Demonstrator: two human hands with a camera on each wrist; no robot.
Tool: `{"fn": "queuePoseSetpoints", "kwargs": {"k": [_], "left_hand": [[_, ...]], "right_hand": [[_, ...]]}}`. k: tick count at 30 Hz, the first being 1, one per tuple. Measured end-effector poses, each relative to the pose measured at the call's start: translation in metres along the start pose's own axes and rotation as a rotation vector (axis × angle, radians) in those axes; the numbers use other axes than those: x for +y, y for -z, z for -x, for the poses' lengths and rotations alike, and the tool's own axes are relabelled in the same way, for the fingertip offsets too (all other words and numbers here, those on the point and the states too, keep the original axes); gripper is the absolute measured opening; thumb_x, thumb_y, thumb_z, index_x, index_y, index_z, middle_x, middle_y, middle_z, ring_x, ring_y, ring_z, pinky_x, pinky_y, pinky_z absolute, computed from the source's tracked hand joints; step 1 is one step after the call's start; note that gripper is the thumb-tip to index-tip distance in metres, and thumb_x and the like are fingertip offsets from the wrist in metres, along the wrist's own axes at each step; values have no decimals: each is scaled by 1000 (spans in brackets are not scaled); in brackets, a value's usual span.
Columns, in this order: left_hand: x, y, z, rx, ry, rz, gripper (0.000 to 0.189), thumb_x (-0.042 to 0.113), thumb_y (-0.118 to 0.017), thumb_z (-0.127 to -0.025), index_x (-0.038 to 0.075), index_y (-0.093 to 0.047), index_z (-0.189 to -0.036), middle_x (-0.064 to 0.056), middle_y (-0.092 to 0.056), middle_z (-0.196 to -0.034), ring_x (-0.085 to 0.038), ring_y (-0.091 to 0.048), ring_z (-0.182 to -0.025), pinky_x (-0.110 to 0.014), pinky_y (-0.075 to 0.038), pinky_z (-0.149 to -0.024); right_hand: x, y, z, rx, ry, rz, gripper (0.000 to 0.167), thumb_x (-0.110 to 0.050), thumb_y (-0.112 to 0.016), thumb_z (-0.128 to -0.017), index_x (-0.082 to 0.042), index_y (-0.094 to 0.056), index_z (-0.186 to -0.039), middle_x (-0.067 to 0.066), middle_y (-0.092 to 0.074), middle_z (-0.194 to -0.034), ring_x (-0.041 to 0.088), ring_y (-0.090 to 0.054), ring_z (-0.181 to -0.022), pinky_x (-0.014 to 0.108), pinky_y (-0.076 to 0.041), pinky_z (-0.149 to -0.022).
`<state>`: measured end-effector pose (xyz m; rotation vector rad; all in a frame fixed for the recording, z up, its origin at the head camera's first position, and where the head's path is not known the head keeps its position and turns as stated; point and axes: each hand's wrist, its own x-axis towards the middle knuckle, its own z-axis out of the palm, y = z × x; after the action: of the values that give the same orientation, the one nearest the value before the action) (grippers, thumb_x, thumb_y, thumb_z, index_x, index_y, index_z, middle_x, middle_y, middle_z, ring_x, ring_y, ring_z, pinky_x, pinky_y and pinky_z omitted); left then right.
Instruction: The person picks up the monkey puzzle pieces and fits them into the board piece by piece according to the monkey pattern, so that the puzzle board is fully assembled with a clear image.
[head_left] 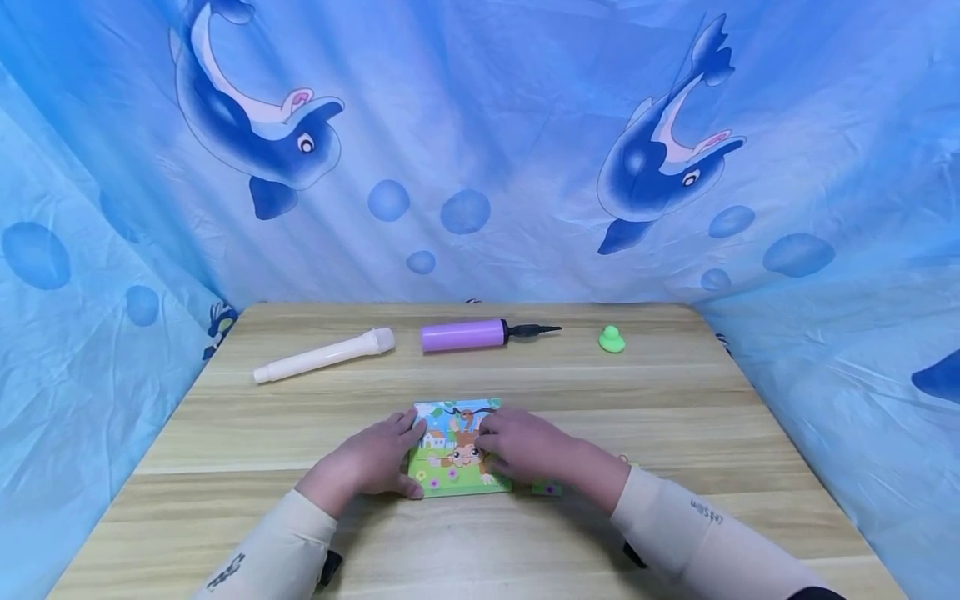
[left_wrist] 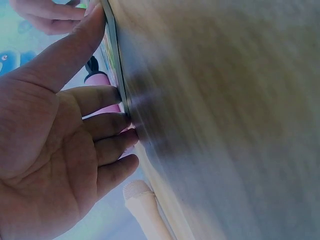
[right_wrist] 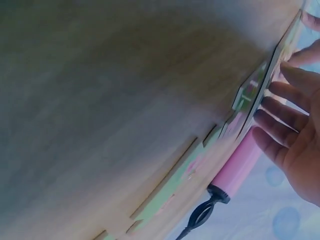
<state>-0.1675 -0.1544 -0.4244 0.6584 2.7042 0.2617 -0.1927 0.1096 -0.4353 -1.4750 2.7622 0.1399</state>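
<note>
A flat picture puzzle [head_left: 450,481] with a monkey, a house and flowers lies on the wooden table. My left hand [head_left: 378,457] rests against its left side, thumb at the near corner and extended fingers along the edge. Over the puzzle's right side is my right hand [head_left: 525,446], fingertips on the picture and covering part of it. In the right wrist view its fingers [right_wrist: 280,122] are loosely bent, with nothing seen between them. A loose green puzzle piece [head_left: 547,489] peeks out under the right wrist, and more loose pieces [right_wrist: 170,187] show in the right wrist view.
Behind the puzzle lie a white toy microphone [head_left: 322,356] and a purple hand pump [head_left: 463,335] with a black nozzle. A small green hat-shaped piece [head_left: 611,339] sits at the back right. Blue dolphin-printed cloth [head_left: 480,150] hangs around the table [head_left: 337,542].
</note>
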Motion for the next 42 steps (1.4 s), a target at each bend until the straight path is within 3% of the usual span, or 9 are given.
{"fn": "queuePoseSetpoints", "kwargs": {"k": [5, 9, 13, 18, 22, 25, 32, 37, 42], "left_hand": [[-2, -1, 0, 2, -2, -5, 102, 53, -79, -74, 3, -35, -151, -22, -24, -160, -43, -25, -146, -53, -30, -117], [-2, -2, 1, 2, 2, -7, 102, 53, -79, -74, 3, -35, -151, -21, -23, -160, -43, -25, -146, -53, -30, -116], [-1, -1, 0, 1, 0, -4, 101, 53, -78, -75, 4, -34, -152, -20, -23, -161, -42, -25, -146, -53, -31, -116], [-1, 0, 1, 2, 3, -7, 101, 53, -79, -75, 3, -35, -151, -21, -23, -161, -42, -24, -146, -53, -30, -117], [0, 0, 1, -2, 8, -4, 101, 52, -79, -75, 3, -35, -151, -21, -23, -161, -42, -24, -146, -53, -29, -117], [0, 0, 1, 0, 6, -2, 102, 52, -79, -75, 3, -35, -151, -21, -23, -161, -43, -24, -146, -53, -29, -117], [1, -1, 0, -1, 4, 5, 102, 53, -79, -74, 3, -34, -152, -21, -22, -161, -43, -24, -146, -53, -29, -117], [0, -1, 0, 1, 7, 13, 103, 53, -79, -73, 4, -34, -152, -21, -22, -161, -43, -23, -146, -54, -29, -117], [0, -1, 1, 8, 6, 13, 103, 53, -80, -73, 4, -35, -152, -21, -22, -161, -43, -24, -146, -54, -30, -116]], "right_hand": [[-6, 2, 2, -58, -13, 37, 41, -39, -64, -94, -20, -63, -130, -4, -58, -126, 12, -55, -111, 28, -52, -87], [0, 6, 9, -56, -53, -86, 47, -39, -62, -95, -19, -58, -137, 0, -56, -134, 17, -53, -123, 35, -49, -102], [8, 12, 24, -53, -171, -149, 52, -44, -64, -93, -15, -57, -136, 3, -58, -133, 21, -53, -126, 40, -45, -108], [15, 13, 44, -134, -273, -34, 57, -62, -69, -80, -17, -66, -115, -2, -61, -109, 18, -57, -105, 41, -50, -95], [13, 10, 53, -160, -245, 14, 47, -64, -73, -74, -22, -63, -93, -7, -53, -91, 13, -50, -87, 35, -47, -77], [11, 8, 56, -135, -217, -9, 39, -57, -76, -75, -23, -61, -87, -9, -50, -88, 11, -45, -82, 31, -43, -71], [12, 7, 54, -154, -247, -143, 34, -44, -80, -78, -23, -57, -91, -12, -48, -87, 8, -45, -81, 28, -45, -73], [15, 12, 46, -198, -287, -376, 20, -28, -76, -86, -25, -57, -89, -14, -54, -81, 5, -51, -71, 23, -48, -65], [21, 19, 33, -151, -247, -523, 17, -26, -69, -92, -26, -55, -83, -14, -55, -77, 5, -50, -68, 22, -45, -63]]}}
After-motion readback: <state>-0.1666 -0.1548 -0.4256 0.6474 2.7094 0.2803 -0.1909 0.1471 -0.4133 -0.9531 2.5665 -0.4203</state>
